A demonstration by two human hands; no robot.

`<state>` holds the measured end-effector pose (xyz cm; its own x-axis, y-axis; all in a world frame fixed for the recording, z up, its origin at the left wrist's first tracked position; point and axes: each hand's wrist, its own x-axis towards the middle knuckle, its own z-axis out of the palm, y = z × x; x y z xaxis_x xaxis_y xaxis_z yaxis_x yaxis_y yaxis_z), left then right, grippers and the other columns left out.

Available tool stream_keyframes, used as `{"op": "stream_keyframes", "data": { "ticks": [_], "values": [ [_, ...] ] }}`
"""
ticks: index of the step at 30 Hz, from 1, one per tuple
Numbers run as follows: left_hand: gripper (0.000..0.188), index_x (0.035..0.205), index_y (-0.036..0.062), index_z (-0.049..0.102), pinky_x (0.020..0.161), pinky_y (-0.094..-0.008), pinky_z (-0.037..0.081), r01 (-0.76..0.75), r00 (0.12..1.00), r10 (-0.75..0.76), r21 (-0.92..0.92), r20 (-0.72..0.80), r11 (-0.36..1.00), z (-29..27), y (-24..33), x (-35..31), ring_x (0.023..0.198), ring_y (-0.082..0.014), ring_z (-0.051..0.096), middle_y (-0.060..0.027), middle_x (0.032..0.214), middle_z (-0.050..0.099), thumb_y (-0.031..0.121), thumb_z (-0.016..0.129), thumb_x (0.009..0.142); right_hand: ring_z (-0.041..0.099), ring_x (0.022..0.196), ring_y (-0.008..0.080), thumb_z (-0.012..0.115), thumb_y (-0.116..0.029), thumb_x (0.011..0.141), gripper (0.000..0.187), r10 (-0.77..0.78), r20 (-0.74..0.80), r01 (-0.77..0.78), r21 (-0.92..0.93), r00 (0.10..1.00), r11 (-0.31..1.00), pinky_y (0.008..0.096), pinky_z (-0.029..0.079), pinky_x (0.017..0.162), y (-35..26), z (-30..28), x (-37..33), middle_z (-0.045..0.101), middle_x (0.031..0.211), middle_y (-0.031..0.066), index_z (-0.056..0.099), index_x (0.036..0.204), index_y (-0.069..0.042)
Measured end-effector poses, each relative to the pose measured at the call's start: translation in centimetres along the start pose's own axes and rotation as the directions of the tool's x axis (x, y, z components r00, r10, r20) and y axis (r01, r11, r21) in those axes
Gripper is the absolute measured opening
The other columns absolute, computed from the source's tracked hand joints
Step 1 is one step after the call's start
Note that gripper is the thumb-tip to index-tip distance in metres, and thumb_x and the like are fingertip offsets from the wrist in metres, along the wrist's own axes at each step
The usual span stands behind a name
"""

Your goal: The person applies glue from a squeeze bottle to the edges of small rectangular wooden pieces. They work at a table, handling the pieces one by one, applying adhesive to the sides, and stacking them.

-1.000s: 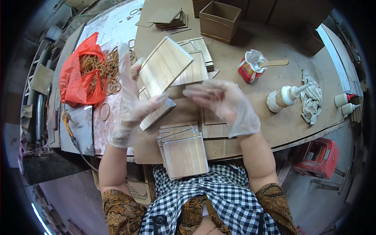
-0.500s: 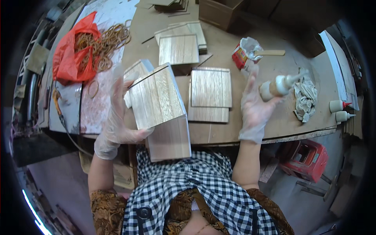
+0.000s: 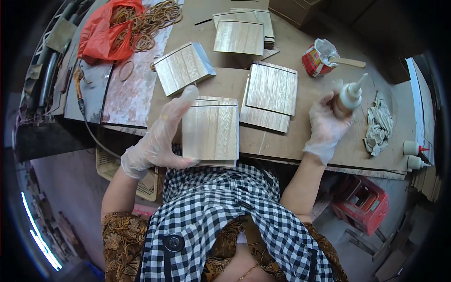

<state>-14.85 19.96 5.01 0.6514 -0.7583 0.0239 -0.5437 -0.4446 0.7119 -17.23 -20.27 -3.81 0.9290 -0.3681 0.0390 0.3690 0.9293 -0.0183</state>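
Observation:
Both my hands wear thin clear gloves. My left hand [image 3: 162,136] grips a small stack of pale wooden boards [image 3: 210,132] by its left side, at the table's front edge, with the thumb below and fingers along the upper left. In my right hand [image 3: 326,124], a white squeeze bottle [image 3: 350,95] is held with its pointed nozzle up and tilted to the right. Just beyond the held boards lies another stack of wooden boards [image 3: 182,69], turned askew. Between my hands, more wooden boards [image 3: 272,89] overlap flat on the table.
Farther back lie more boards [image 3: 238,37]. A red-and-white tub [image 3: 315,60] with a wooden stick [image 3: 348,62] stands back right, near a crumpled cloth [image 3: 378,124] and two white bottles [image 3: 413,148]. Rubber bands [image 3: 155,21] spill from a red bag [image 3: 101,35]. A red stool [image 3: 361,204] stands below.
My right hand, open beside the squeeze bottle before, now has its fingers round it. The boards in my left hand have swung from a slant to nearly square. The whole view has shifted.

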Motion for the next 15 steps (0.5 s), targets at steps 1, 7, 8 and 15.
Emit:
{"op": "stream_keyframes", "data": {
  "ticks": [1, 7, 8, 15],
  "values": [
    [0.118, 0.151, 0.0033, 0.019, 0.116, -0.0431, 0.020, -0.014, 1.000, 0.014, 0.034, -0.004, 0.999, 0.0, 0.3, 0.1, 0.142, -0.0367, 0.027, -0.0209, 0.154, 0.027, 0.024, 0.085, 0.056, 0.060, 0.113, 0.0311, 0.064, -0.038, 0.087, 0.058, 0.007, 0.050, -0.002, -0.101, 0.999, 0.995, 0.0461, 0.055, 0.090, 0.5, 0.4, -0.7, 0.058, 0.128, 0.0176, 0.051, 0.130, -0.002],
    [0.115, 0.152, 0.0038, 0.019, 0.117, -0.0443, 0.019, -0.084, 0.995, 0.084, 0.002, -0.053, 0.996, 0.5, -0.6, -0.8, 0.144, -0.0369, 0.024, -0.0220, 0.156, 0.022, 0.030, 0.086, 0.062, 0.055, 0.119, 0.0344, 0.077, -0.041, 0.078, 0.086, 0.007, 0.153, 0.097, -0.662, 0.988, 0.743, 0.0557, 0.034, 0.112, 5.0, 6.2, -4.6, 0.052, 0.130, 0.0186, 0.037, 0.136, 0.008],
    [0.116, 0.152, 0.0040, 0.019, 0.117, -0.0445, 0.019, -0.085, 0.995, 0.084, -0.010, -0.061, 0.996, 0.6, -0.8, -1.2, 0.145, -0.0370, 0.023, -0.0219, 0.156, 0.022, 0.033, 0.086, 0.062, 0.054, 0.120, 0.0340, 0.078, -0.042, 0.077, 0.089, 0.069, 0.193, 0.088, -0.698, 0.979, 0.711, 0.0563, 0.031, 0.113, 6.0, 6.7, -4.9, 0.052, 0.131, 0.0188, 0.036, 0.136, 0.009],
    [0.126, 0.152, 0.0036, 0.018, 0.118, -0.0448, 0.017, -0.197, 0.958, 0.165, -0.123, -0.234, 0.973, 1.9, -3.3, -1.9, 0.147, -0.0357, 0.018, -0.0212, 0.157, 0.019, 0.052, 0.087, 0.058, 0.054, 0.122, 0.0320, 0.083, -0.032, 0.074, 0.092, 0.182, 0.122, 0.007, -0.847, 0.976, 0.532, 0.0441, 0.047, 0.104, 14.0, 10.2, -5.6, 0.051, 0.133, 0.0198, 0.033, 0.142, 0.003]
  ]
}}
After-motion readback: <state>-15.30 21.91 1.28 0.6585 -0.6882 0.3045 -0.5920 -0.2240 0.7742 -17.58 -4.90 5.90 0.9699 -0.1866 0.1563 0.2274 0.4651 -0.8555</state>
